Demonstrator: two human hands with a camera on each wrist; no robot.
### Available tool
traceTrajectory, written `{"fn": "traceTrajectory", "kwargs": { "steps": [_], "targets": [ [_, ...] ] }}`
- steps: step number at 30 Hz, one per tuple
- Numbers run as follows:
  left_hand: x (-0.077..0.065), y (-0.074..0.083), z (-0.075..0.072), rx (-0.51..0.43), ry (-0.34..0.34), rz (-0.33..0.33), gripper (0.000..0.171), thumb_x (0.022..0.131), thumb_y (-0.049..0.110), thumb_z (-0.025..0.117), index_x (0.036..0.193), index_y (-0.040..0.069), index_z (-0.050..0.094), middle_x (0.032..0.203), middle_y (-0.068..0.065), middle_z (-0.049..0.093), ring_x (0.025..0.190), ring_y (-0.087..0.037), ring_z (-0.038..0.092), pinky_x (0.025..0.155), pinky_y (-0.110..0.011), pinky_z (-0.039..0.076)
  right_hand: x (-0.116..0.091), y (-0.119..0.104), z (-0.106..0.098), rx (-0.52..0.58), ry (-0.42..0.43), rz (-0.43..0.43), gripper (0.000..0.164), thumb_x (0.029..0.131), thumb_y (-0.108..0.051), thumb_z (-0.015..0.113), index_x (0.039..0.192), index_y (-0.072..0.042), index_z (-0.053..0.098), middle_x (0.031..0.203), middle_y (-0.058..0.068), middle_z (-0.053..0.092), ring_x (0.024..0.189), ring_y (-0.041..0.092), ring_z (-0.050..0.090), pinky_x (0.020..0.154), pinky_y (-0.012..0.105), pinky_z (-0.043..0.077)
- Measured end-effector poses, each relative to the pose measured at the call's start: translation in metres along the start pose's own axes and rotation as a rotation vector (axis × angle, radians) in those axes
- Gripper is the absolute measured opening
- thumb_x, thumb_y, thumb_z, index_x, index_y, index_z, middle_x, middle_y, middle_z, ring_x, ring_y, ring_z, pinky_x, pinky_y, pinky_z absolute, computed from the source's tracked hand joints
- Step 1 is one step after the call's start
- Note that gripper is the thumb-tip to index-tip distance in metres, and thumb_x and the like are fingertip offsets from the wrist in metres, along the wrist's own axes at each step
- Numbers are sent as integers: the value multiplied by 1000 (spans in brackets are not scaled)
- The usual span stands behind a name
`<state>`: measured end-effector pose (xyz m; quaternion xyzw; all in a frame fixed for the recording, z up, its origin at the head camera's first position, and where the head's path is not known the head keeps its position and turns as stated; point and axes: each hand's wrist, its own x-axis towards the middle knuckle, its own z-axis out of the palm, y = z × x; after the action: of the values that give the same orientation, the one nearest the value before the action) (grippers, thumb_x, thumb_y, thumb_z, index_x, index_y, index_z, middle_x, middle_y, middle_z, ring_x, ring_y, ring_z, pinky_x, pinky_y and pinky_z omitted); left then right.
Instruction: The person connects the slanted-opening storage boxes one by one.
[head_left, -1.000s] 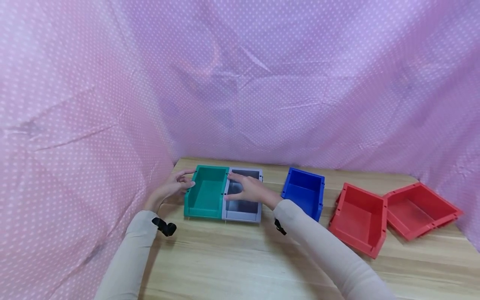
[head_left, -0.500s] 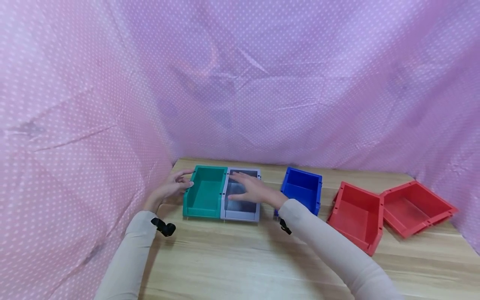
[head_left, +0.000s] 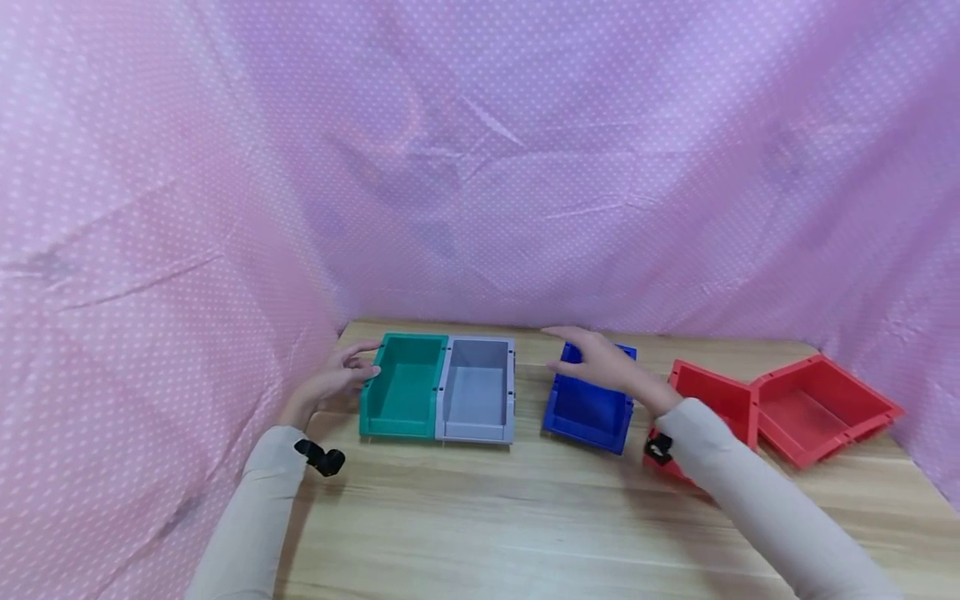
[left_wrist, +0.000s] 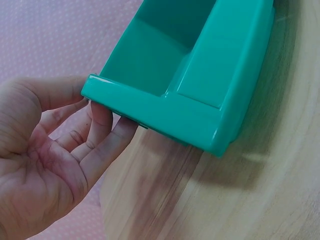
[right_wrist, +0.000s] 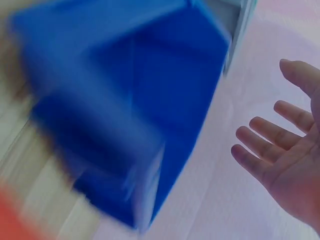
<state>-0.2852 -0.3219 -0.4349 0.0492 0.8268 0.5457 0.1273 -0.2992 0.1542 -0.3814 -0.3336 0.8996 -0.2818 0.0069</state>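
At the left of the table is a green storage bin (head_left: 408, 383), its side against a grey storage bin (head_left: 476, 392). My left hand (head_left: 347, 373) holds the green bin's left side; in the left wrist view, the fingers (left_wrist: 102, 125) bend in under its rim and some fingertips are hidden. My right hand (head_left: 600, 358) hovers over the back of a blue storage bin (head_left: 588, 408), fingers spread and holding nothing. In the right wrist view, a gap shows between that hand and the blurred blue bin (right_wrist: 165, 75).
Two red storage bins stand at the right, touching: the nearer one (head_left: 708, 387) is partly covered by my right forearm, and the farther one (head_left: 817, 408) sits at an angle. Pink dotted cloth (head_left: 480, 208) hangs behind and left of the wooden table (head_left: 465, 525).
My right hand has lifted off the grey bin and moved right, over the blue bin. The left hand keeps its place on the green bin. The view has shifted slightly.
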Motion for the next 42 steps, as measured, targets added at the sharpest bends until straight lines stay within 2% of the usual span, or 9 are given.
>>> {"fn": "traceTrajectory", "kwargs": {
  "steps": [8,12,16,21,24,28,33,40,42],
  "targets": [
    [-8,-4,-9,28,-22,2,66,104,23,62,161,13,30,123,-15,60,101,-16,62,91,-36,55,-47,33,-35,143,72,91,57,98,-11,68,148,5,46,148,32,49,129,53,53,103,65,46],
    [-12,-4,-12,-3,-33,-19,68,103,22,62,161,12,27,115,-7,61,95,-13,61,84,-31,54,-63,44,-40,202,71,167,56,98,-10,67,147,9,45,142,37,51,122,54,58,98,60,52],
    [-13,-4,-12,-31,-36,-35,71,103,22,63,162,12,26,108,-1,62,91,-10,61,80,-29,55,-72,52,-39,229,54,237,57,97,-8,67,144,16,43,128,42,58,113,53,64,89,53,59],
    [-12,-5,-9,-29,-44,-36,71,102,23,64,162,13,26,108,0,61,93,-11,61,81,-30,55,-80,60,-35,283,-19,295,67,97,-9,67,146,23,33,119,39,65,106,44,70,80,40,62],
    [-10,-4,-8,-28,-43,-34,69,103,22,63,161,14,27,106,1,61,93,-10,61,82,-30,55,-83,60,-33,326,-46,327,73,99,-14,67,148,23,27,122,37,66,107,39,71,82,36,61],
    [-7,-2,-7,-30,-44,-37,69,103,22,62,162,15,26,104,2,61,89,-10,57,81,-30,53,-81,58,-32,375,-42,354,73,99,-15,67,149,21,27,124,37,64,103,34,71,85,41,61],
    [-4,0,-5,-15,-45,-43,70,103,24,62,162,15,25,104,3,60,91,-10,56,80,-30,52,-76,62,-27,441,-22,388,73,98,-12,68,150,20,28,127,40,58,101,28,70,87,45,61],
    [-4,3,-2,-24,-44,-44,68,104,24,61,162,16,26,100,4,58,82,-9,53,71,-29,48,-62,65,-24,481,-23,479,74,97,-15,68,156,7,29,138,38,53,105,25,70,98,49,56],
    [-4,4,-1,-16,-41,-44,69,104,24,61,162,17,26,102,3,58,84,-9,53,72,-28,49,-59,67,-24,500,-25,510,74,97,-16,69,158,3,30,140,36,53,105,24,70,102,52,53]
  ]
}}
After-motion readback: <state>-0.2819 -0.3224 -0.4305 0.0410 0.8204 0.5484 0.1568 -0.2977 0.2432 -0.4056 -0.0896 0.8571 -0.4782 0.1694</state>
